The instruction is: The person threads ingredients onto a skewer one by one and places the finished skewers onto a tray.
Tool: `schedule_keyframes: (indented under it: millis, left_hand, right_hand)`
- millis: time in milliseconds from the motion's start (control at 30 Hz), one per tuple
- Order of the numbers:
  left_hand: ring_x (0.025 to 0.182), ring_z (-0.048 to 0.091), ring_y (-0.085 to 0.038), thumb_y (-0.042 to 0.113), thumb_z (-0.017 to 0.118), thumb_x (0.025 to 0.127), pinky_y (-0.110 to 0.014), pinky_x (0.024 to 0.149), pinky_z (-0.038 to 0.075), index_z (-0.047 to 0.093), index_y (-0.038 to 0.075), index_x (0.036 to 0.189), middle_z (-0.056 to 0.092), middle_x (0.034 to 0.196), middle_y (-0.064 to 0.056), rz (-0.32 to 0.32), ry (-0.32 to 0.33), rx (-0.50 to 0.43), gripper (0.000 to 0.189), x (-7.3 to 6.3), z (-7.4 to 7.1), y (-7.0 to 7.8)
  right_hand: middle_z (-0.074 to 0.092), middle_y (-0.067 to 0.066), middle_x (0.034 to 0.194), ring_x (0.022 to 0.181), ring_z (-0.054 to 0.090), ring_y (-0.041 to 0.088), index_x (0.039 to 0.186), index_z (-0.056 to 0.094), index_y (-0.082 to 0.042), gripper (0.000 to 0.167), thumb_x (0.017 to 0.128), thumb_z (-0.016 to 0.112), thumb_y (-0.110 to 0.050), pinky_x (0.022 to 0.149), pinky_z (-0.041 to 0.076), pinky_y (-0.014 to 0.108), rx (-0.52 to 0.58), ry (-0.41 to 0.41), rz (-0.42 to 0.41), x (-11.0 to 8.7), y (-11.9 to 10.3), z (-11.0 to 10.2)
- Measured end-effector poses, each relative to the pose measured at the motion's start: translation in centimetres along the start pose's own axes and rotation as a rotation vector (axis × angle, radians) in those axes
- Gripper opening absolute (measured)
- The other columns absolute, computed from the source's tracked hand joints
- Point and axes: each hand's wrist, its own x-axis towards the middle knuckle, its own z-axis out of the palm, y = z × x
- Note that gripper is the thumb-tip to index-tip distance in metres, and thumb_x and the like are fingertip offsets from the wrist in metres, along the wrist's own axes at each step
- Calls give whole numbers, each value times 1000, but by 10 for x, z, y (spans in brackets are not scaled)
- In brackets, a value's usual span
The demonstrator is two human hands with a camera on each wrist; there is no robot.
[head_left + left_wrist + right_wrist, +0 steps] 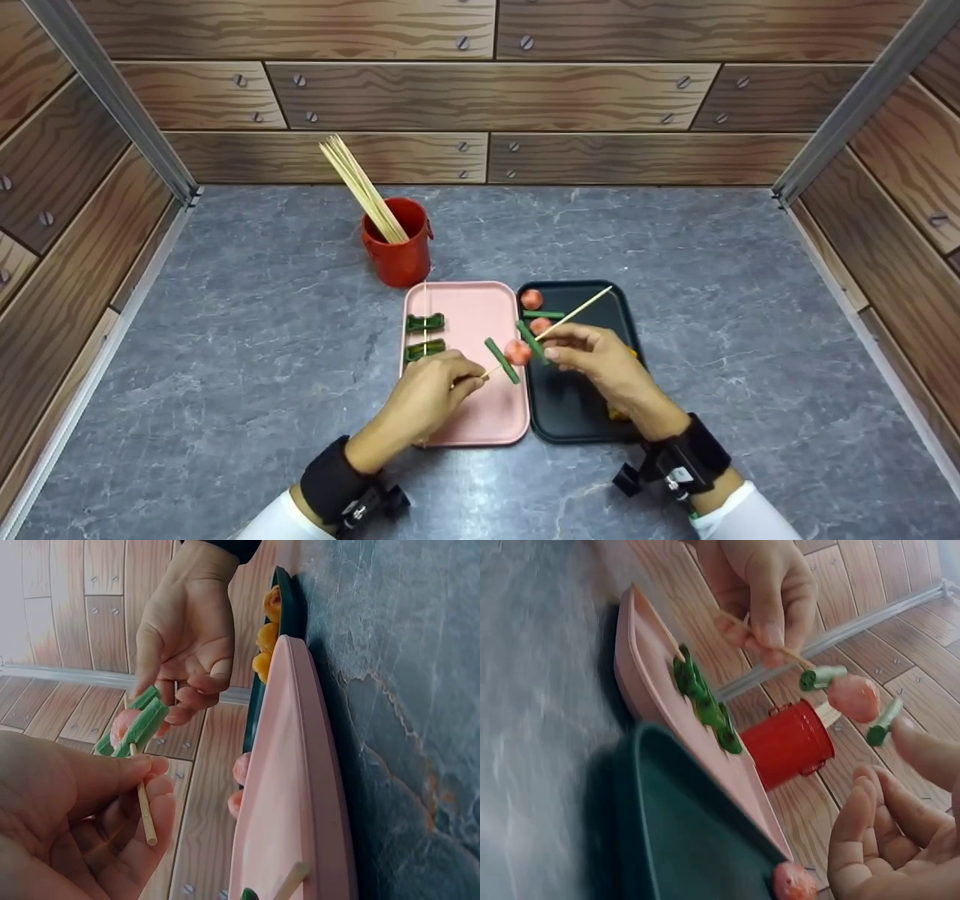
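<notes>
My left hand (pixel 431 394) pinches a bamboo skewer (pixel 585 303) near its lower end, over the pink tray (pixel 480 420). Threaded on it are a pink ball (pixel 517 352) and two green stalk pieces, one (pixel 502 361) to the ball's left and another (pixel 531 341) to its right. My right hand (pixel 600 367) is by the right-hand piece, above the dark tray (pixel 562 431). In the right wrist view its thumb (pixel 922 754) touches that green piece (pixel 885 721), while the loosely bent fingers stay apart from it.
On the pink tray's left side lies another skewer (pixel 426 300) with green pieces (pixel 425 322). Pink balls (pixel 532 299), a green stalk piece (pixel 544 314) and yellow pieces (pixel 266 637) are on the dark tray. Behind stands a red bucket (pixel 401 262) of skewers (pixel 360 184).
</notes>
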Motion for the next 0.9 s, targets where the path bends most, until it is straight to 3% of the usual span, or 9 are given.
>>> schedule_keyframes:
  millis: [133,233,433,600,767,900]
  left_hand:
    - [84,75,-19,12,77,94,-35,79,61,83,10,99,77,89,-3,-7,14,4,8,0,-1,-1]
    - [84,75,-19,12,77,94,-35,79,61,83,10,99,77,88,-3,-9,16,5,8,0,-1,-1]
    - [83,74,-20,13,77,95,-35,79,61,83,10,100,77,89,-3,-8,7,-4,8,-1,-2,-2]
    - [83,74,-19,13,76,95,-34,79,61,83,10,101,77,89,-3,-17,-2,-10,9,-1,-3,-2]
    - [83,75,-19,13,76,95,-34,79,61,83,10,101,77,90,-4,-17,-4,-13,10,1,-3,-2]
    - [84,75,-20,13,76,95,-34,79,61,83,10,102,77,90,-4,-18,-5,-13,10,2,-4,-2]
  right_hand:
    - [77,-13,104,94,70,0,132,65,10,40,97,74,-10,82,58,22,-120,37,-17,3,0,-3]
    - [78,-4,111,94,70,0,135,60,14,45,99,72,-9,83,58,22,-193,58,-37,5,-1,-4]
    - [75,20,119,100,73,13,129,67,7,35,98,73,-8,85,57,20,-430,117,-115,9,2,-3]
    - [75,18,119,104,76,29,128,71,1,35,95,77,-10,88,63,28,-612,188,-144,14,7,0]
    - [74,13,118,101,76,25,127,73,-4,36,93,80,-11,84,60,24,-719,250,-160,20,11,2]
    - [73,10,121,102,72,24,128,74,-8,38,92,82,-18,88,57,36,-836,292,-163,24,12,5]
